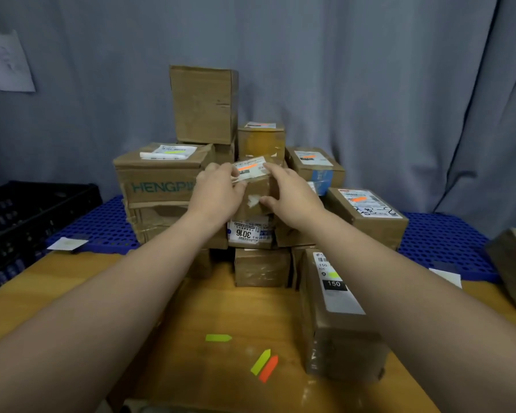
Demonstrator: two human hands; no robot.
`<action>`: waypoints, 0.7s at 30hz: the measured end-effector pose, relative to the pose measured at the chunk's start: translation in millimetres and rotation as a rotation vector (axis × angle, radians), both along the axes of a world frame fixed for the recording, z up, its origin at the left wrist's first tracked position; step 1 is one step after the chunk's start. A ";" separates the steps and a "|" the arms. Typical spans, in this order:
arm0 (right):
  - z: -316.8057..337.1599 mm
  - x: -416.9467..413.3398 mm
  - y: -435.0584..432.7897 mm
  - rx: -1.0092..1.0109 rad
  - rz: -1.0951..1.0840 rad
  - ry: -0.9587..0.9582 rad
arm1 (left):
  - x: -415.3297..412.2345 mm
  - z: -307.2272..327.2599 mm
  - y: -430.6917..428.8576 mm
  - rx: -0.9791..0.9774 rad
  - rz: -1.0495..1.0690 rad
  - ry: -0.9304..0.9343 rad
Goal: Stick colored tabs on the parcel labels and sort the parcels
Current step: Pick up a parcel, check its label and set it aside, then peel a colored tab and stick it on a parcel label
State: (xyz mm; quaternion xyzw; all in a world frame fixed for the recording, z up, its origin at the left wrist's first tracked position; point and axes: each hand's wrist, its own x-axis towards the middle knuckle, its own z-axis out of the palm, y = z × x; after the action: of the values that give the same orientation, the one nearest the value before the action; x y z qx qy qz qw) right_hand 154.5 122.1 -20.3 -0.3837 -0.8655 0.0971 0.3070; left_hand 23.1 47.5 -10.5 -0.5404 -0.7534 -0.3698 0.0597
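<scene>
Parcel (258, 193), orange tab (247, 167) on its label (255, 172), is sitting against the stacked boxes (161, 180). We are gripping both ends, left hand (218, 192) and right hand (291, 199) curling round it, likely steadying it among the orange-tabbed ones. Spare tabs (264, 365) are lying on the table (191, 308).

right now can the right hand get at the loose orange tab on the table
Likely yes, once it lets go: the right hand grips the small parcel, but the orange tab lies uncovered.
</scene>
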 end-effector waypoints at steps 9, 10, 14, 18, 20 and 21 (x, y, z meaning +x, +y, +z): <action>7.3 61.9 -12.9 0.076 -0.068 0.064 | 50.9 15.6 -10.4 0.148 -0.150 0.056; 7.3 75.4 -13.6 0.084 -0.091 0.078 | 64.1 16.1 -9.0 0.149 -0.180 0.067; 0.3 143.5 -16.6 0.080 -0.180 0.143 | 125.9 9.8 3.9 0.138 -0.339 0.037; -20.3 221.0 -13.1 0.083 -0.288 0.147 | 197.4 -6.8 19.0 0.093 -0.463 -0.020; -34.1 257.8 -8.5 0.061 -0.347 0.131 | 233.9 -20.5 28.6 0.061 -0.521 -0.041; -42.2 275.5 -5.5 0.042 -0.378 0.115 | 251.6 -28.9 34.0 0.040 -0.548 -0.050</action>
State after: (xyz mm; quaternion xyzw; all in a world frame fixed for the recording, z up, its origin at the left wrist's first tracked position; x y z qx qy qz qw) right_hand 430.1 116.6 -62.5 -0.5266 -0.7610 0.0415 0.3766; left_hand 274.7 81.5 -39.4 -0.7135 -0.5729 -0.4002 -0.0506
